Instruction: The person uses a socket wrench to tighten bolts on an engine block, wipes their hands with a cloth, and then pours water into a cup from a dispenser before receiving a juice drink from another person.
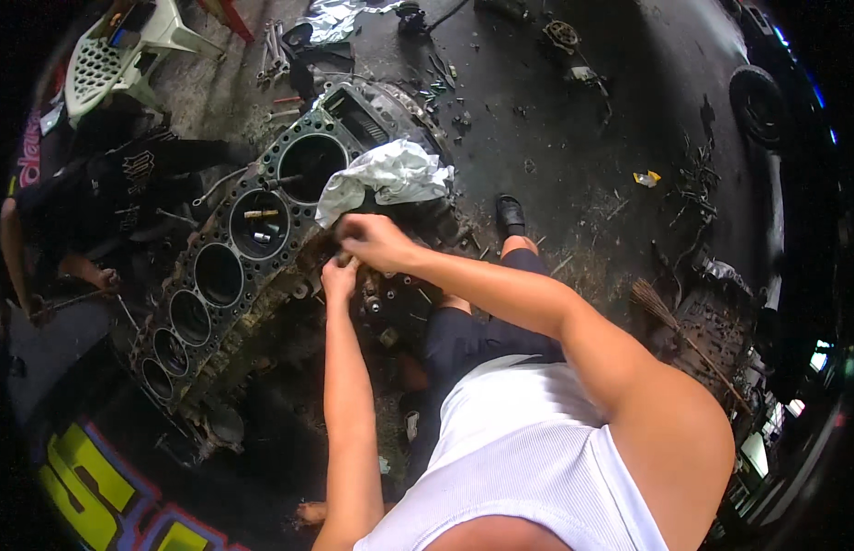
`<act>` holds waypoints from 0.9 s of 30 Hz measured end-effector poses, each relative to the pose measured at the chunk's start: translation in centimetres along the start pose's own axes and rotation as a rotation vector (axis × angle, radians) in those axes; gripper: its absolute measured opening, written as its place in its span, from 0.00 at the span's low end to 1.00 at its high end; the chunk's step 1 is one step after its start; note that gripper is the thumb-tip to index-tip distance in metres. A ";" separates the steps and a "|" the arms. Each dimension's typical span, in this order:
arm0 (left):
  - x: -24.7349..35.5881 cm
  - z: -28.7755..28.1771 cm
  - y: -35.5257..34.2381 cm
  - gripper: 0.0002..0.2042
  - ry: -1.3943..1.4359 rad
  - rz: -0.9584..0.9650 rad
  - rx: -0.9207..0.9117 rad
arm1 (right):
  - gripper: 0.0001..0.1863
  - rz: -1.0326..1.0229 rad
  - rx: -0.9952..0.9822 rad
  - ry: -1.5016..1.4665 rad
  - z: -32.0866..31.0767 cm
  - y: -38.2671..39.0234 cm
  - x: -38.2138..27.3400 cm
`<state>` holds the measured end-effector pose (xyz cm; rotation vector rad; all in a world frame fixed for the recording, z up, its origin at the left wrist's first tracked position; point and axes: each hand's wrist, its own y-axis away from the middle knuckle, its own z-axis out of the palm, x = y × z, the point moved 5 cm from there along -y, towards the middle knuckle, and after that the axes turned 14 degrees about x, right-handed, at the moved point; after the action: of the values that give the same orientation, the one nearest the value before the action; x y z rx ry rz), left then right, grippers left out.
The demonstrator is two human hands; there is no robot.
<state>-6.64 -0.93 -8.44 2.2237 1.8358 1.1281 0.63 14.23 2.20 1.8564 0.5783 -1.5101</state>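
Left grip (339, 278) and right grip (379, 243) meet beside the engine block (254, 272).

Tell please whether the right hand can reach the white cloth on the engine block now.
Probably yes: the white cloth lies close beside the right hand, and no obstacle shows between them, though that hand may be occupied beside the left hand.

Pale chair (156, 37), straw broom (664, 310), tyre (758, 106)

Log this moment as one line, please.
Left hand, right hand: close together beside engine block | held item: unclear | white cloth: just beyond hands | another person: across block
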 end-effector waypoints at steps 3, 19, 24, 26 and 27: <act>-0.3 -1.0 -0.5 0.13 0.236 0.040 -0.228 | 0.06 0.296 -0.114 -0.208 -3.7 2.6 2.4; -1.0 -3.3 -0.2 0.16 -0.140 -0.189 0.198 | 0.19 0.073 -0.144 0.290 -10.9 -9.2 6.8; 2.5 -3.1 0.2 0.19 -0.236 -0.471 0.314 | 0.15 0.492 0.003 -0.071 -29.3 -14.3 5.5; 4.7 -4.6 0.1 0.16 -0.008 -0.495 0.550 | 0.10 0.423 0.034 0.048 -37.6 -17.2 4.3; 3.7 -5.6 0.3 0.16 0.057 -0.477 0.634 | 0.11 0.380 0.033 0.031 -39.9 -18.4 4.5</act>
<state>-9.35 -0.04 -2.34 1.7923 2.8405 0.5759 15.72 55.58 -1.78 1.8896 0.1973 -1.2461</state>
